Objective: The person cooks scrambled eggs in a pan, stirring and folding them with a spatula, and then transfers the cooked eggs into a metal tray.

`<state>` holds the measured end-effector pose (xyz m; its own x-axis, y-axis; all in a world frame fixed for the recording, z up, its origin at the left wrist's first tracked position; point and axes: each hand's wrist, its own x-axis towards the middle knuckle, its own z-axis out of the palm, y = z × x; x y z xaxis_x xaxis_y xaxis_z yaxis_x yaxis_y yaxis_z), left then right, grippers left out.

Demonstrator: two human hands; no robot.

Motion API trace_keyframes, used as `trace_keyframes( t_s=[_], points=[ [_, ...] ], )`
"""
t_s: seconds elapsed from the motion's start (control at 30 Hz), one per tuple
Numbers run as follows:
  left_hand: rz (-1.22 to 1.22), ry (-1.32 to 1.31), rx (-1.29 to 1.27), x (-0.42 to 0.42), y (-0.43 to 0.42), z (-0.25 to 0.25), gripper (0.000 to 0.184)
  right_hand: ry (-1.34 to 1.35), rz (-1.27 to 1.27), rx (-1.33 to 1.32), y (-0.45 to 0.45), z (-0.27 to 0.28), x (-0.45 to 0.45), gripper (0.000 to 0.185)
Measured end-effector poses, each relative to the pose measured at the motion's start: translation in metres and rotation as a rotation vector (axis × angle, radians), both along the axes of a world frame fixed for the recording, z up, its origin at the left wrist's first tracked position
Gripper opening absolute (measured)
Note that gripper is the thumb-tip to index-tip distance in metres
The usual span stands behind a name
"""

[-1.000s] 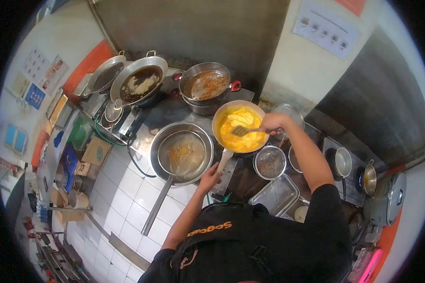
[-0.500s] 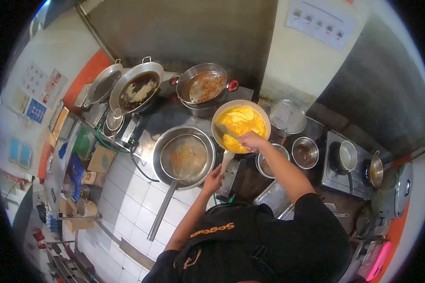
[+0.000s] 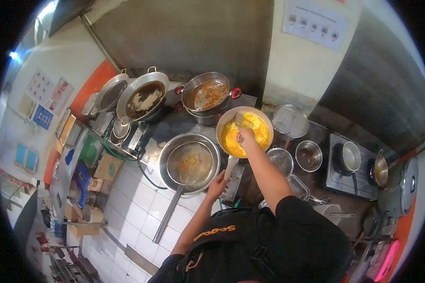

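A pale frying pan (image 3: pixel 267 123) holds soft yellow egg (image 3: pixel 231 135) spread over its base. My left hand (image 3: pixel 217 185) is closed around the pan's light handle (image 3: pixel 231 166), at the near side. Over the pan, my right hand (image 3: pixel 245 137) grips a spatula (image 3: pixel 239 120), its slotted blade at the egg's far side. Left of the pan, a large metal bowl (image 3: pixel 164 182) bears a long-handled strainer (image 3: pixel 174 214) with orange-brown bits in it.
A red-handled pot (image 3: pixel 199 111) stands behind the pan, and two oil-filled woks (image 3: pixel 146 99) (image 3: pixel 109 96) stand at the back left. To the right are a round mesh strainer (image 3: pixel 290 120), a steel bowl (image 3: pixel 309 156) and a stove (image 3: pixel 339 177) with small pans.
My right hand has swung the spatula from the left side of the pan to its far side, through the egg. My left hand keeps hold of the handle. The view has shifted slightly.
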<state>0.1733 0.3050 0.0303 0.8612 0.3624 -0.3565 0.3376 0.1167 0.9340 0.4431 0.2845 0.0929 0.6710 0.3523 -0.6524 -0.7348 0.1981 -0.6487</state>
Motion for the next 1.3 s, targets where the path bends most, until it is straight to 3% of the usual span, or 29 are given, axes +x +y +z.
trace_keyframes(
  t_s=[0.1,0.17,0.23,0.3,0.37,0.43,0.5,0.53,0.6,0.7,0.8,0.87,1.03,1.07,1.17,1.3],
  points=[
    [0.089,0.098,-0.023,-0.014,-0.005,0.007,0.06,0.249,-0.188,0.291,-0.024,0.019,0.009,0.008],
    [0.15,0.045,-0.217,-0.045,-0.001,-0.016,0.062,0.339,-0.247,0.439,-0.044,0.022,0.0,0.006],
    [0.222,0.107,-0.342,-0.076,0.0,-0.024,0.06,0.288,-0.312,0.338,-0.059,0.041,-0.021,0.005],
    [0.21,0.217,-0.265,-0.117,-0.003,-0.039,0.055,0.241,-0.394,0.232,-0.064,0.062,-0.034,0.004],
    [0.209,0.308,-0.102,-0.168,-0.005,-0.09,0.044,0.203,-0.492,0.114,-0.068,0.073,-0.041,0.012],
    [0.078,0.464,0.17,-0.209,-0.006,-0.091,0.029,0.131,-0.471,-0.013,-0.064,0.039,-0.026,0.012],
    [-0.172,0.385,0.908,-0.272,-0.01,-0.142,0.019,0.056,-0.421,-0.098,-0.063,0.001,-0.009,0.009],
    [-0.159,0.458,0.832,-0.304,-0.011,-0.162,0.017,0.016,-0.383,-0.119,-0.064,-0.013,-0.001,0.007],
    [-0.128,0.605,0.704,-0.356,-0.015,-0.185,0.016,-0.067,-0.246,-0.143,-0.065,-0.031,0.014,0.004],
    [-0.457,0.849,0.927,-0.407,-0.036,-0.182,0.017,-0.208,0.05,-0.193,-0.074,-0.041,0.032,0.006],
    [0.018,0.936,0.428,-0.43,-0.055,-0.172,0.019,-0.359,0.354,-0.25,-0.079,-0.044,0.059,0.013],
    [0.171,0.926,0.308,-0.431,-0.064,-0.175,0.02,-0.384,0.509,-0.26,-0.081,-0.027,0.073,0.013],
    [0.338,0.831,0.184,-0.417,-0.07,-0.181,0.024,-0.555,1.005,-0.261,-0.081,0.022,0.106,0.018],
    [0.363,0.811,0.176,-0.416,-0.069,-0.181,0.025,-0.488,1.075,-0.221,-0.073,-0.006,0.133,0.034],
    [0.413,0.746,0.147,-0.409,-0.062,-0.183,0.027,-0.565,1.33,-0.323,-0.058,0.002,0.155,0.041],
    [0.465,0.652,0.108,-0.402,-0.052,-0.185,0.031,-0.65,1.532,-0.56,-0.043,0.075,0.118,0.043]
  ],
)
